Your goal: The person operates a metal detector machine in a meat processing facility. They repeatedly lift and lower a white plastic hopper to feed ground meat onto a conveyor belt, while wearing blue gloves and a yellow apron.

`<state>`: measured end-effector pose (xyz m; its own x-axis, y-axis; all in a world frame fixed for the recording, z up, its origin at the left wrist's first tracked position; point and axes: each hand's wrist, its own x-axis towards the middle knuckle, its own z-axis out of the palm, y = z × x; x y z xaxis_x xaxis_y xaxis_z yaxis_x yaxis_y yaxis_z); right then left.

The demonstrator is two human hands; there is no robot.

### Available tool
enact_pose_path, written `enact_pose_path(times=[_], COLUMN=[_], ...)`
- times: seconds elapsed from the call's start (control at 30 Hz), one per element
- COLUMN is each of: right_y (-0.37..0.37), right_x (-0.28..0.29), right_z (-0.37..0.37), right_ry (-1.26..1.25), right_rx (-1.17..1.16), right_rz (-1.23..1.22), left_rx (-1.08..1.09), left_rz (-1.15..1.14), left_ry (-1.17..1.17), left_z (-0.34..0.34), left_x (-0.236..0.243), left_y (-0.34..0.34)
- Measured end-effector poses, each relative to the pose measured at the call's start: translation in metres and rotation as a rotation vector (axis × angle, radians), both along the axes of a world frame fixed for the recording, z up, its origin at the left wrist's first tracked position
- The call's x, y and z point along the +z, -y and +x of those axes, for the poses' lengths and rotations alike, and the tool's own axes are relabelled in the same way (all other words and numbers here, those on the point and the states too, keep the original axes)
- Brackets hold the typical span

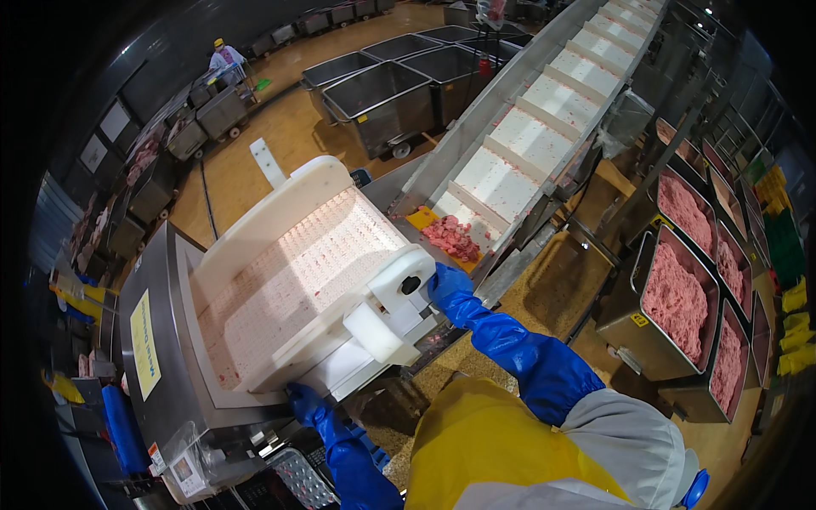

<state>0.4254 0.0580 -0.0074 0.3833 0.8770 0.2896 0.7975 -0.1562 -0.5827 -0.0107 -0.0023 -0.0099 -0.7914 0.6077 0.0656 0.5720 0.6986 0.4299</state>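
A short conveyor with a white perforated belt [297,280] lies in front of me, flecked with bits of pink meat. My right hand [449,287], in a blue glove, is closed around the far end of the conveyor's white side plate [398,280], by the round hole. At the near lower corner, beside the steel housing [191,314], my gloved left hand [308,405] touches the frame's edge; its fingers are too dark to make out. Just past the belt's end, a clump of ground meat [450,238] sits at the foot of a cleated incline conveyor [518,157].
Steel bins full of ground meat [676,293] stand to the right. Several steel tub carts [378,98] are grouped beyond the conveyor. A person in white with a yellow cap [225,58] stands by carts at the far left. A blue roll [125,429] is at lower left.
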Motion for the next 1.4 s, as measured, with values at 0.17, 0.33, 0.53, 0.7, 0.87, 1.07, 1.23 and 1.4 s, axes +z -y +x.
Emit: enact_pose_path(times=[0.17,0.33,0.53,0.7,0.87,1.07,1.23,1.4], right_y=[0.001,0.003,0.009,0.007,0.006,0.005,0.006,0.005], right_x=[0.005,0.01,0.024,0.015,0.016,0.011,0.01,0.013], right_z=[-0.001,-0.001,-0.003,-0.001,-0.004,-0.003,-0.001,-0.003], right_ry=[0.002,-0.003,-0.061,-0.046,-0.069,-0.021,-0.019,-0.031], right_rx=[-0.006,-0.021,-0.008,-0.038,-0.018,-0.031,-0.029,-0.015], right_rz=[-0.025,-0.059,-0.101,-0.092,-0.121,-0.096,-0.046,-0.033], left_rx=[-0.006,-0.018,-0.006,0.022,0.024,-0.018,-0.029,0.007], left_rz=[-0.053,-0.062,0.022,-0.019,0.033,0.008,0.002,0.017], left_ry=[0.032,0.035,0.002,-0.061,-0.055,0.01,0.026,-0.059], left_z=[0.005,0.006,0.0,-0.009,-0.018,-0.006,0.007,-0.006], left_x=[0.012,0.016,0.001,-0.017,-0.028,-0.008,0.01,-0.011], left_y=[0.002,0.001,0.002,-0.003,-0.001,0.001,0.002,-0.002])
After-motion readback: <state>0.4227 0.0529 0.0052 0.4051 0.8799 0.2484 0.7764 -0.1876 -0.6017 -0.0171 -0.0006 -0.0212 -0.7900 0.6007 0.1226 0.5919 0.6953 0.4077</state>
